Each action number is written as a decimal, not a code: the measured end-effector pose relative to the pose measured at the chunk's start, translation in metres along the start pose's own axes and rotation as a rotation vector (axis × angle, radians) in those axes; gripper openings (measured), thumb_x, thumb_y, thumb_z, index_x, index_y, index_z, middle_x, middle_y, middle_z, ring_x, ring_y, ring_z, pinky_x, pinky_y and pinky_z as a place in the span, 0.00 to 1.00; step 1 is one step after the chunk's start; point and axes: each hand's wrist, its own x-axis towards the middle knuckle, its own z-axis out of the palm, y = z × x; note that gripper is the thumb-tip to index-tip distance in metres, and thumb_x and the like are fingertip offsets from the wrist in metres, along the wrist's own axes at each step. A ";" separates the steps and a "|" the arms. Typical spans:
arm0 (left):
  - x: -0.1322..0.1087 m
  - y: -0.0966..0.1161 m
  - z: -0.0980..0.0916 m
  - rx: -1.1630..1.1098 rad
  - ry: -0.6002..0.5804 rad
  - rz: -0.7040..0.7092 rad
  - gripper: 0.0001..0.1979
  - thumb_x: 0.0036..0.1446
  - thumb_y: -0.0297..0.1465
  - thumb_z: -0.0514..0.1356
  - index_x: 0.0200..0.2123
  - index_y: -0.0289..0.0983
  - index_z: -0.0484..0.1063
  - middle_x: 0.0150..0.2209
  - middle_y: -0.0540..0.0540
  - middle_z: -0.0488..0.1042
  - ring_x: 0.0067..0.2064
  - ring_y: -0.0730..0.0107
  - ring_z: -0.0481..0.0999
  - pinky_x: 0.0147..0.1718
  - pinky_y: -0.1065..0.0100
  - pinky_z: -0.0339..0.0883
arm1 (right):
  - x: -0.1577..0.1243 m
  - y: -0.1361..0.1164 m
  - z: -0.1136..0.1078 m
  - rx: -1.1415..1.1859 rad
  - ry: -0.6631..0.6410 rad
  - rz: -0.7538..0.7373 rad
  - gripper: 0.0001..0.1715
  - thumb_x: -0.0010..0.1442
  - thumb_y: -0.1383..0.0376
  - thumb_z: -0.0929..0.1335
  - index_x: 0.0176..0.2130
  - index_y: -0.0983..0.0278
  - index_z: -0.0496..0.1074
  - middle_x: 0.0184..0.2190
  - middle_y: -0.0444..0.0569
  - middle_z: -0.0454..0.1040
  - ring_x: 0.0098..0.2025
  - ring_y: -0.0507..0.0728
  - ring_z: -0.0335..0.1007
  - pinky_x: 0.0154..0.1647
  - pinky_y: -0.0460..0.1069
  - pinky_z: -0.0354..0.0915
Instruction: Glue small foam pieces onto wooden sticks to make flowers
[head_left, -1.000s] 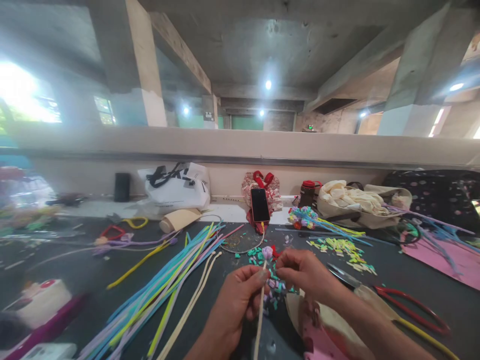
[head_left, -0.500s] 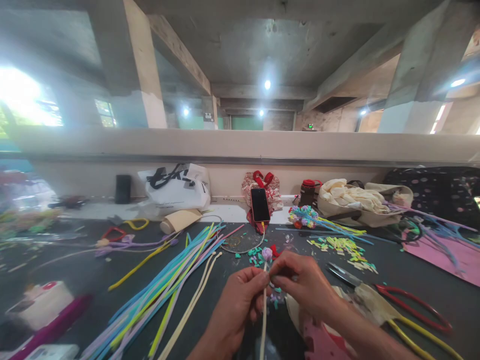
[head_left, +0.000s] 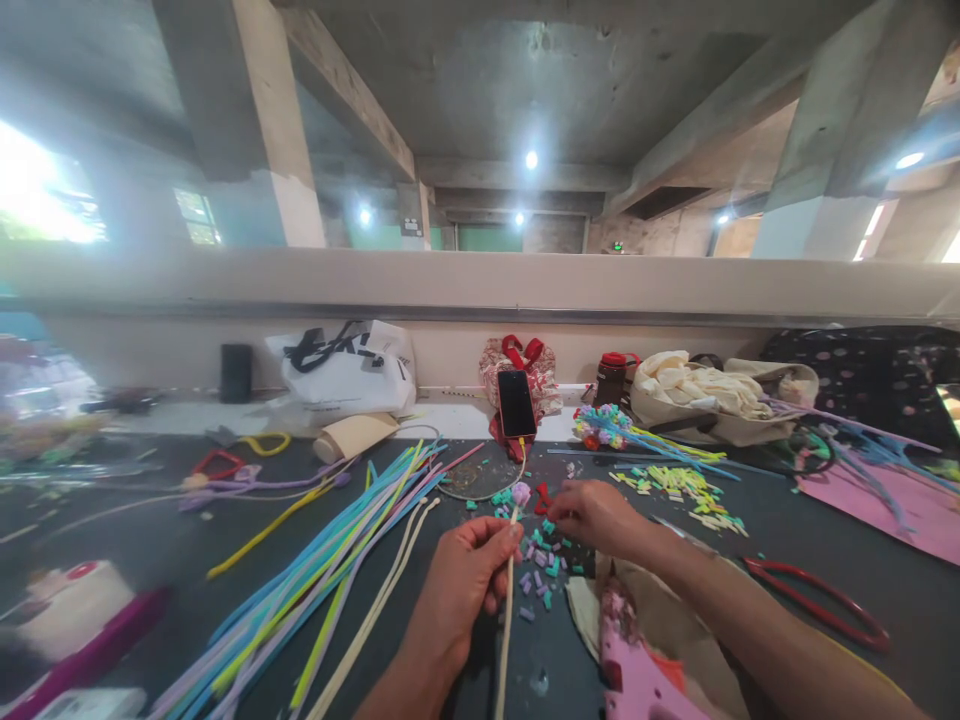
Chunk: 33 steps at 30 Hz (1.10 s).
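Note:
My left hand (head_left: 465,580) pinches a cream foam strip (head_left: 505,610) that stands nearly upright, with a small purple foam piece (head_left: 520,493) on its tip. My right hand (head_left: 596,515) reaches forward over a scatter of small teal and purple foam bits (head_left: 544,565) on the dark table (head_left: 150,560). Its fingers are curled together at the bits; what they hold, if anything, is hidden.
A long bundle of coloured foam strips (head_left: 337,560) lies to the left. Red-handled scissors (head_left: 810,600) lie at the right. A phone (head_left: 517,404), a white bag (head_left: 345,370), a red-capped bottle (head_left: 611,378), a cloth bag (head_left: 712,395) and pink sheets (head_left: 892,505) stand behind. A pink glue gun (head_left: 637,675) is near.
My right hand has left the strip's tip and moved forward and right onto the scattered bits. My left hand has kept hold of the strip and shifted slightly left.

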 end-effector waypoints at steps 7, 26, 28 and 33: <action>0.000 0.002 0.000 -0.023 0.000 0.014 0.12 0.40 0.37 0.63 0.21 0.34 0.66 0.15 0.55 0.66 0.11 0.86 0.56 0.09 0.81 0.46 | 0.012 -0.005 0.013 -0.143 -0.061 -0.031 0.08 0.47 0.71 0.64 0.27 0.63 0.73 0.31 0.50 0.73 0.33 0.56 0.69 0.29 0.45 0.57; 0.001 0.001 0.002 -0.009 -0.004 -0.045 0.14 0.37 0.39 0.64 0.22 0.34 0.67 0.15 0.54 0.67 0.12 0.86 0.57 0.09 0.81 0.46 | -0.012 -0.017 -0.005 0.518 0.062 0.104 0.09 0.47 0.71 0.60 0.28 0.66 0.69 0.20 0.41 0.70 0.22 0.49 0.63 0.20 0.41 0.56; 0.001 0.001 0.002 -0.015 -0.008 -0.046 0.15 0.35 0.39 0.64 0.22 0.34 0.67 0.14 0.55 0.66 0.12 0.85 0.57 0.09 0.81 0.46 | -0.012 -0.020 -0.004 0.573 0.056 0.104 0.08 0.46 0.71 0.61 0.26 0.66 0.68 0.19 0.41 0.69 0.22 0.48 0.63 0.21 0.41 0.57; 0.004 -0.003 0.002 -0.042 0.008 -0.026 0.16 0.34 0.40 0.65 0.23 0.34 0.68 0.15 0.55 0.67 0.11 0.85 0.56 0.09 0.80 0.45 | -0.012 -0.031 -0.004 0.613 0.077 0.106 0.06 0.44 0.71 0.62 0.25 0.66 0.68 0.17 0.39 0.66 0.20 0.48 0.59 0.19 0.41 0.53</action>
